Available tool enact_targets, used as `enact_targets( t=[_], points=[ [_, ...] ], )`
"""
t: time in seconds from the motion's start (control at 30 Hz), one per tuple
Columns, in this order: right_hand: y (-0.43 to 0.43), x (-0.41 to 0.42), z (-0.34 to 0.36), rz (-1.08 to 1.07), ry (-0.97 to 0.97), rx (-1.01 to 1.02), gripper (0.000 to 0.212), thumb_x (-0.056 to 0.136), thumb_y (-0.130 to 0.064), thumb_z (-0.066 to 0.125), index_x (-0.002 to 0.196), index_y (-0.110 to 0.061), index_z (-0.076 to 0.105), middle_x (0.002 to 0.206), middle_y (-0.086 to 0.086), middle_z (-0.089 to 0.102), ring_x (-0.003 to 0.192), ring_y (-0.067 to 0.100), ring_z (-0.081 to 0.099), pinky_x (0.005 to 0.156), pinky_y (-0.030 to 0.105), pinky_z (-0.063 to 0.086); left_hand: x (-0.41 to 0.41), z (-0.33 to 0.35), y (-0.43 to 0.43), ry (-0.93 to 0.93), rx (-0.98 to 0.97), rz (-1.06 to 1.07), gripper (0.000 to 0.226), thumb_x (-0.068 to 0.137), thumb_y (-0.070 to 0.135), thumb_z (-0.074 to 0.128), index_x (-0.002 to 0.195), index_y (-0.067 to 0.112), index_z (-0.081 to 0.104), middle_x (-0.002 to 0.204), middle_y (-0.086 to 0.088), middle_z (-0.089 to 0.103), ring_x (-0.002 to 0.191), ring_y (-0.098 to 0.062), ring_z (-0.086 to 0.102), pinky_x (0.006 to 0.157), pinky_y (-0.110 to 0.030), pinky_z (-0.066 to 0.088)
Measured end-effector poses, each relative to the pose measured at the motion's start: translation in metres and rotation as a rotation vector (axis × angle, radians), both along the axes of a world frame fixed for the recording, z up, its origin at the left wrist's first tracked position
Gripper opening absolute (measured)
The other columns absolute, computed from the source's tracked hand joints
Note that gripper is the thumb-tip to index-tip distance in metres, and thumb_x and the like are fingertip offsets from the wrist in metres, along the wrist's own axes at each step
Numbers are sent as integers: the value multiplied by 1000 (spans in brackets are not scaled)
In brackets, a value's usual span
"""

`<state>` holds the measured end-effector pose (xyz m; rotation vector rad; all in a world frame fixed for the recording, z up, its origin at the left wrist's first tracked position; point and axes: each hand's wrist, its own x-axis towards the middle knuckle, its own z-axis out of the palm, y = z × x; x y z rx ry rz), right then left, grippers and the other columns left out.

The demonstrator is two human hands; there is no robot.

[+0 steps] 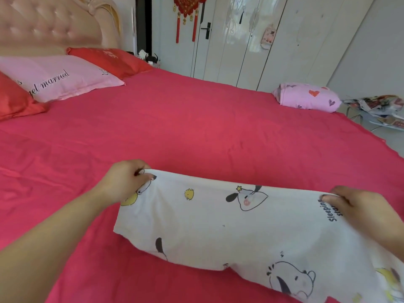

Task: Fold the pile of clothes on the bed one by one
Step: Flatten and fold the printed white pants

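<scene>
A white garment (220, 228) printed with cartoon dogs and yellow chicks is stretched out in front of me above the pink-red bed sheet (175, 127). My left hand (129, 178) pinches its upper left corner. My right hand (352, 204) grips its upper right edge, next to the words "Sleeping star". The lower part of the cloth sags toward the bed and runs out of the frame at the bottom right. A folded pink garment with red hearts (306, 99) lies at the bed's far right corner.
A pink pillow (59, 77) and red pillows (109, 60) lie by the padded headboard (50, 25) at the far left. White wardrobe doors (273, 40) and a door stand behind the bed. A patterned bundle (378, 106) sits off the bed at the right.
</scene>
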<state>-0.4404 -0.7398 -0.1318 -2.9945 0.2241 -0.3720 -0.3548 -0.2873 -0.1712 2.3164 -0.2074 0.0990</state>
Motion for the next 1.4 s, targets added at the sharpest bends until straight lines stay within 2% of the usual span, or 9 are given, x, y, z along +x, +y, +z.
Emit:
enact_targets(
  t=[0.13,0.23,0.33,0.47,0.6,0.73,0.97,1.13,1.4],
  points=[
    [-9,58,-16,-61,15,-21,40,88,-43,56,56,-21,44,51,-4,49,57,23,50,55,35,40,40,-26,-16,-70,25,120,35,86,6,57,52,12,51,46,15,59,44,0,49,45,-12,34],
    [-5,92,-36,-116,62,19,37,92,-40,52,61,-20,48,62,0,55,67,27,52,59,35,40,62,-49,-25,-30,34,239,13,87,12,59,92,1,65,64,12,64,64,-14,55,54,-18,39],
    [8,105,-68,-145,142,60,23,93,-32,51,108,-20,64,107,11,66,101,31,58,81,38,47,69,-73,-29,104,66,333,48,87,25,63,130,7,50,121,-13,60,110,-30,55,87,-35,44],
    [59,77,-113,141,106,91,47,91,-36,36,131,-19,54,130,7,57,122,27,50,100,36,37,51,-89,-27,226,241,380,74,83,48,59,141,13,30,134,-17,45,124,-37,41,99,-47,39],
    [107,38,-125,262,245,108,96,65,-81,-15,140,-42,31,148,-10,34,142,12,20,116,36,13,33,-86,-16,393,214,418,84,73,67,58,129,7,38,125,-17,50,115,-35,49,92,-44,44],
    [115,25,-140,192,314,3,122,42,-74,-44,143,-47,17,156,-12,16,145,10,5,116,36,-1,22,-82,-13,477,114,439,69,79,58,59,116,0,54,102,-15,57,87,-28,51,72,-31,40],
    [122,20,-142,173,371,-40,119,41,-72,-47,144,-48,7,157,-13,8,145,10,-2,116,36,-1,34,-68,7,460,-40,434,56,83,44,64,106,-6,60,100,-22,64,91,-36,60,78,-42,51],
    [143,15,-138,217,397,-22,114,39,-74,-46,142,-49,-3,157,-14,5,145,9,-4,116,35,-1,47,-24,29,274,136,386,40,85,45,60,82,6,56,74,-10,55,73,-28,51,51,-31,36],
    [199,13,-126,362,380,49,92,40,-77,-43,126,-60,-13,139,-26,-19,133,-3,-18,109,25,-6,60,-3,109,95,359,495,44,85,42,61,84,-2,61,72,-14,57,70,-30,52,55,-32,36]
  ],
)
